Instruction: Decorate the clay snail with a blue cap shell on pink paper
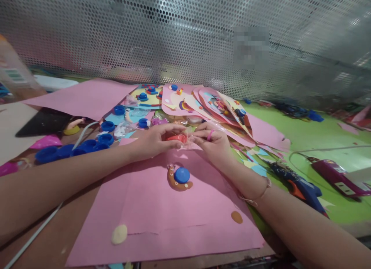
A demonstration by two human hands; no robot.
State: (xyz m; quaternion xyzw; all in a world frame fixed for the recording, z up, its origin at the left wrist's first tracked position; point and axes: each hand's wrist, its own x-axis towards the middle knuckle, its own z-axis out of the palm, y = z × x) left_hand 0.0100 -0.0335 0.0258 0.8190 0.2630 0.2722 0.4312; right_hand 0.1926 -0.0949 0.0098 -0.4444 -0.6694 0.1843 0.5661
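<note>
Above the far edge of a pink paper sheet (150, 219), my left hand (158, 139) is closed around a small red lump in clear plastic wrap (178, 138). The fingers of my right hand (210, 141), with a pink ring on one, pinch the right end of the wrapping. On the sheet lies a brown curved clay piece (176, 183) with a round blue clay disc (182, 175) set against it. Nearer to me are a cream clay dot (119, 234) at the left and a flat brown dot (237, 217) at the right.
Blue paint-pot-like cups (87, 146) stand at the left beside a white cable (84, 136). Decorated pink cards (208, 101) lie at the back. A blue glue gun (301, 186) and a magenta power strip (337, 176) are at the right. A perforated metal screen (185, 37) rises behind.
</note>
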